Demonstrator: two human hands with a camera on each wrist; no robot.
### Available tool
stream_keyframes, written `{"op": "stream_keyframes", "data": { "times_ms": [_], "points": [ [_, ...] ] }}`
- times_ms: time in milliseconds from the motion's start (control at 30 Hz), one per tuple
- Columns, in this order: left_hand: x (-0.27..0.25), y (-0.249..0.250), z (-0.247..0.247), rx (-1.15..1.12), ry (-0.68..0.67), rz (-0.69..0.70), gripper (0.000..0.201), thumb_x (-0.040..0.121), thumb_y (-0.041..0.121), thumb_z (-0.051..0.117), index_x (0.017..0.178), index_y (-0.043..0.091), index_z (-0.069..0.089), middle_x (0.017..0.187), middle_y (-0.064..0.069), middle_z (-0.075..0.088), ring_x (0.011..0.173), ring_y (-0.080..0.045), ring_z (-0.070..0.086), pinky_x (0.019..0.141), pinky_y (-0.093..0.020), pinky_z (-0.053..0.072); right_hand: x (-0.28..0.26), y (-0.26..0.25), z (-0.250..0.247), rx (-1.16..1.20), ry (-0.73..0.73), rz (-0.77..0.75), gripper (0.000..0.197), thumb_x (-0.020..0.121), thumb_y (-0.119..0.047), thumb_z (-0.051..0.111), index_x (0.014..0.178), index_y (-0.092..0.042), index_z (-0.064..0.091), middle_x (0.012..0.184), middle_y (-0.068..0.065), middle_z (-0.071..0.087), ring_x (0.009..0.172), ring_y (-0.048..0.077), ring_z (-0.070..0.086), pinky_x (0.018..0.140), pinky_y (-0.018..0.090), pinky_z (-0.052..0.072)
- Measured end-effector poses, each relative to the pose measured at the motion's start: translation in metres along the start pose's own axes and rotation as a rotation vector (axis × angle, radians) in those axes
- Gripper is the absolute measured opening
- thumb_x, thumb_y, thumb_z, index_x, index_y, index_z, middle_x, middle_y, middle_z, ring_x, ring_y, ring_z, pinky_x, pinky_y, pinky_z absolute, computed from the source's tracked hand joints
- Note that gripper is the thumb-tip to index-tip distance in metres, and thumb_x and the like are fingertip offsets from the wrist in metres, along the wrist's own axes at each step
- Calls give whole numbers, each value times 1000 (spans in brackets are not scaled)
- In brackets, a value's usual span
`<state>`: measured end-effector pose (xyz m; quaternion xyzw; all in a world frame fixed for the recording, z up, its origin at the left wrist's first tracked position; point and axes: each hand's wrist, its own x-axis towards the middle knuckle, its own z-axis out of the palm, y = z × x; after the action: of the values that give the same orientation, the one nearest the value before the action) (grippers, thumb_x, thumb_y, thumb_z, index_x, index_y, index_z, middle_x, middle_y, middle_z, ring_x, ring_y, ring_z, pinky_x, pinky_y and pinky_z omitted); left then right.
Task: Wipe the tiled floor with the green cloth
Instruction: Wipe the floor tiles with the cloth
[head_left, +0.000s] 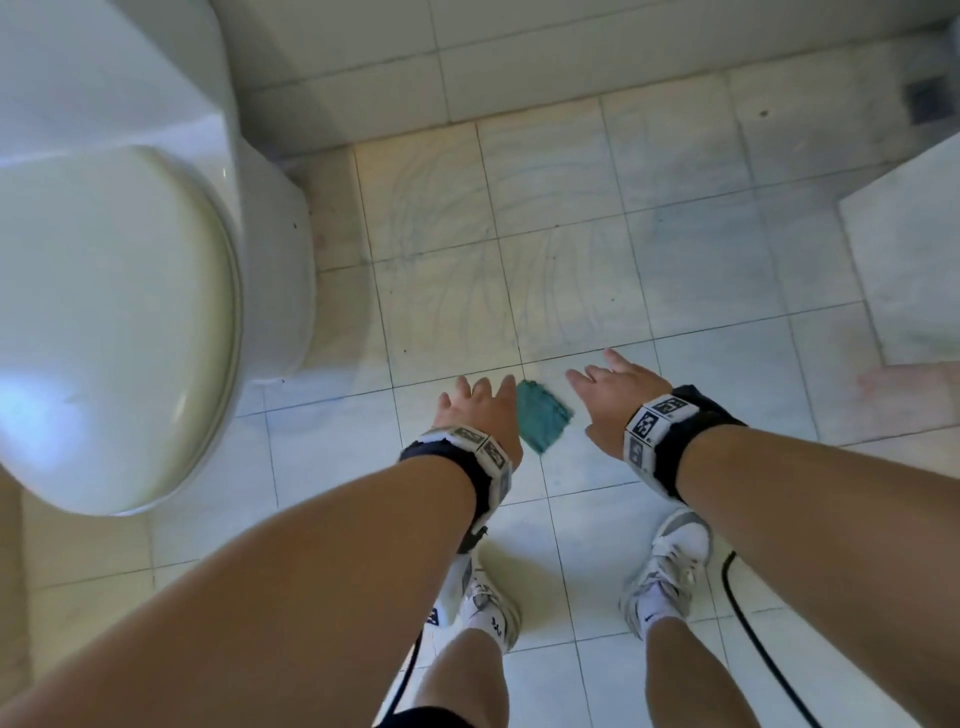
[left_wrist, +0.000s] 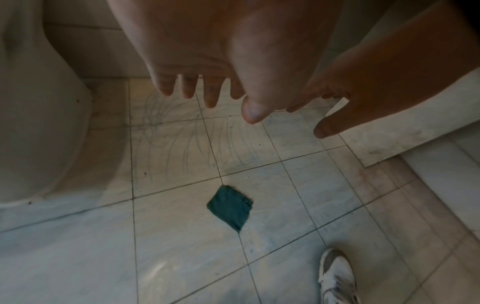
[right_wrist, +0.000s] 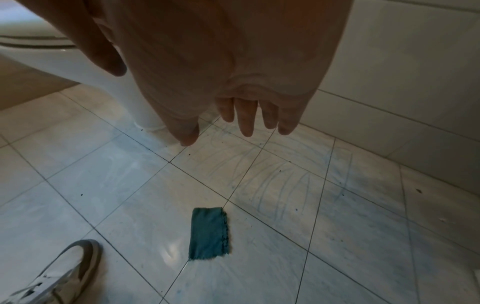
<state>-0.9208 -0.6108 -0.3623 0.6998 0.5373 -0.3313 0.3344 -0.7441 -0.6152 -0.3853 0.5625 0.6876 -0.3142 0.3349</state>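
A small folded green cloth (head_left: 542, 420) lies flat on the pale tiled floor (head_left: 597, 291), in front of my feet. Nothing touches it. My left hand (head_left: 478, 410) hangs above the floor just left of the cloth, its fingers straight and spread, empty. My right hand (head_left: 610, 395) hovers just right of the cloth, also spread and empty. From the left wrist the cloth (left_wrist: 230, 207) sits well below the outstretched fingers (left_wrist: 210, 92). The right wrist view shows the cloth (right_wrist: 209, 233) on a grout line, far under the straight fingers (right_wrist: 246, 117). Faint blue scribble marks cover the tiles beyond the cloth.
A white toilet (head_left: 114, 322) with its lid down fills the left side. Tiled walls (head_left: 519, 57) close the back, and a raised tiled ledge (head_left: 909, 249) stands at the right. My two white shoes (head_left: 667, 571) are below, with black cables (head_left: 748, 623) trailing beside them.
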Motion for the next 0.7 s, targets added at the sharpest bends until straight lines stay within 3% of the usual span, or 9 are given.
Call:
{"op": "stream_keyframes", "data": {
  "times_ms": [200, 400, 600, 700],
  "points": [
    [22, 3, -42, 69, -3, -63, 79, 90, 11, 46, 158, 19, 6, 156, -11, 28, 144, -33, 21, 118, -49, 23, 26, 19, -11, -32, 31, -62, 80, 90, -30, 64, 156, -20, 19, 149, 3, 47, 151, 29, 14, 118, 48, 29],
    [58, 41, -85, -5, -24, -146, 74, 97, 20, 46, 158, 20, 5, 158, -9, 27, 146, -32, 19, 118, -47, 25, 71, 77, -55, -163, 11, -134, 68, 85, -28, 66, 144, -20, 33, 129, 4, 61, 144, 32, 26, 109, 45, 38],
    [97, 77, -128, -129, 3, -219, 71, 93, 18, 47, 156, 22, 14, 148, -7, 39, 135, -30, 33, 109, -44, 37, 93, 118, -108, -262, 44, -233, 53, 93, -18, 54, 142, -15, 35, 126, 10, 63, 143, 33, 29, 110, 45, 36],
    [111, 89, -138, -182, 3, -232, 69, 93, 16, 46, 155, 23, 17, 148, -6, 38, 137, -30, 31, 109, -44, 37, 99, 131, -117, -285, 18, -239, 49, 92, -17, 51, 139, -15, 38, 124, 10, 63, 140, 34, 32, 108, 46, 37]
  ]
}}
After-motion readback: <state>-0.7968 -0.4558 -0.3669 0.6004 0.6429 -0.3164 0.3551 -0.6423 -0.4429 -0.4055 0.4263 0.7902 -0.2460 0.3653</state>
